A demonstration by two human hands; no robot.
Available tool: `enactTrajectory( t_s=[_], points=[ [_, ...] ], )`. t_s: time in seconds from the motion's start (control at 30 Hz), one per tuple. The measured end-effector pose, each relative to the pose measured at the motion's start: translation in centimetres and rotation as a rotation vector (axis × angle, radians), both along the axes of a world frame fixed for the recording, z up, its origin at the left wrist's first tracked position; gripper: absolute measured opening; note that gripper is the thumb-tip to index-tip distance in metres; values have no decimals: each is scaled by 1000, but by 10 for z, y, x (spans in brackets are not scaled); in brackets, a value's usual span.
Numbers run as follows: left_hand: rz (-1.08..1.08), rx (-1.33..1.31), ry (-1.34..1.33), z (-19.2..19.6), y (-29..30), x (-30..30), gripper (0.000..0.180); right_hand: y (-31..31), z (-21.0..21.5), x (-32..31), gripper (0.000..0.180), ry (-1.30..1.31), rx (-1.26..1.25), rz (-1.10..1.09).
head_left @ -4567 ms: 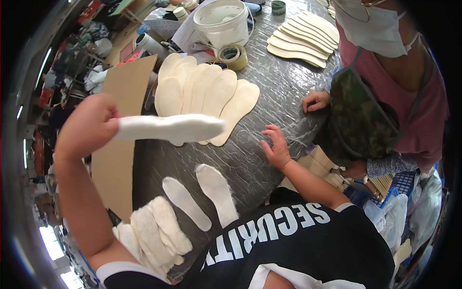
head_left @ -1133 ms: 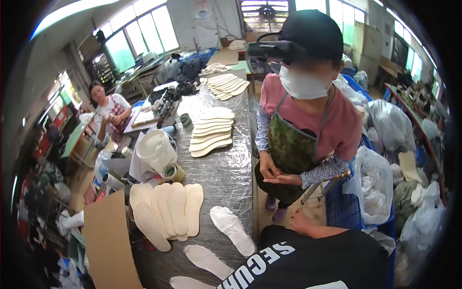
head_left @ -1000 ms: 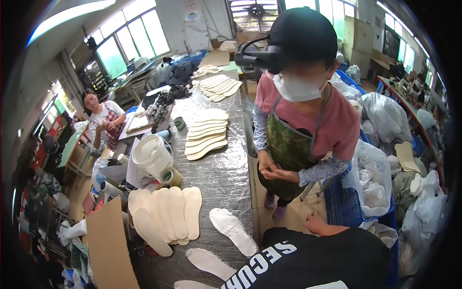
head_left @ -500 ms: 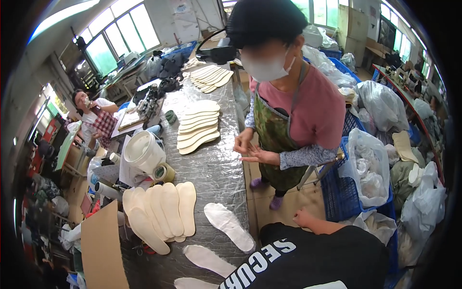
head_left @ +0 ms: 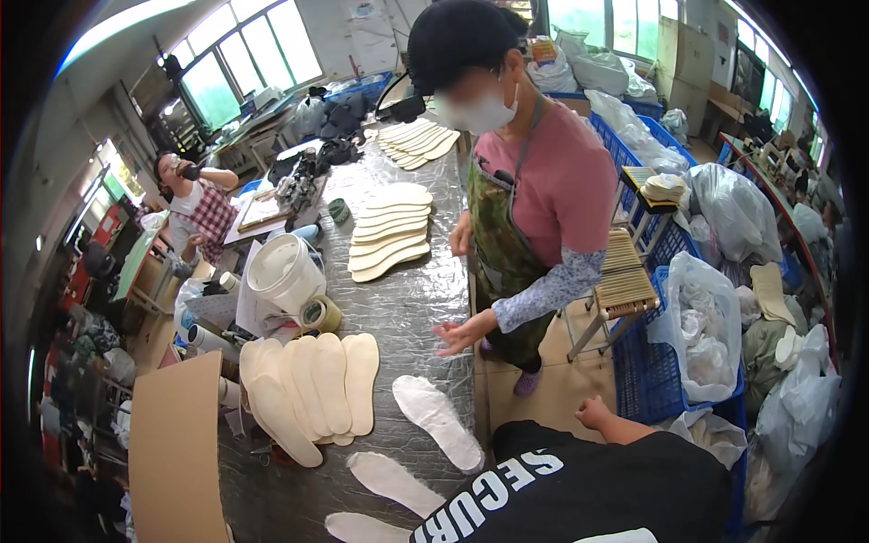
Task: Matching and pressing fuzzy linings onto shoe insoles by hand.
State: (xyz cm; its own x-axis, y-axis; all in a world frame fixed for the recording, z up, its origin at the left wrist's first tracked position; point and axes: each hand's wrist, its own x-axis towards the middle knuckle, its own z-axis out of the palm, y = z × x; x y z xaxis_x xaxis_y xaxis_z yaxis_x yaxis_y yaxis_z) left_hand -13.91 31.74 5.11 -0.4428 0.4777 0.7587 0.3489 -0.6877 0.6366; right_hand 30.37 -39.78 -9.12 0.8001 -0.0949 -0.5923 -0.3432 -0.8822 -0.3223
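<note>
Resting near the bench (head_left: 407, 299) edge, the right hand (head_left: 593, 413) is loosely curled and holds nothing; the left hand is out of view. White insoles (head_left: 436, 421) lie flat, left of that hand, within reach.

R hand (head_left: 593, 414) shows just past the black-shirted chest, fingers curled loosely, bare forearm running back to the right, nothing visibly held. L hand out of view.
</note>
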Motion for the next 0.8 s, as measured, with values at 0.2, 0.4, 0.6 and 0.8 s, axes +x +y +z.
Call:
enactTrajectory(
  t_s=[0.2, 0.4, 0.6, 0.8],
  points=[
    [175, 81, 58, 31, -7, 45, 25, 9, -7, -4, 31, -100, -15, -2],
    [444, 223, 153, 9, 13, -73, 29, 13, -49, 11, 29, -194, 74, 133],
    [-569, -124, -972, 78, -68, -9, 13, 1, -51, 9, 28, -179, 61, 118],
    [-717, -102, -869, 113, -95, 14, 18, -4, -37, 11, 33, -19, 40, 102]
  ],
)
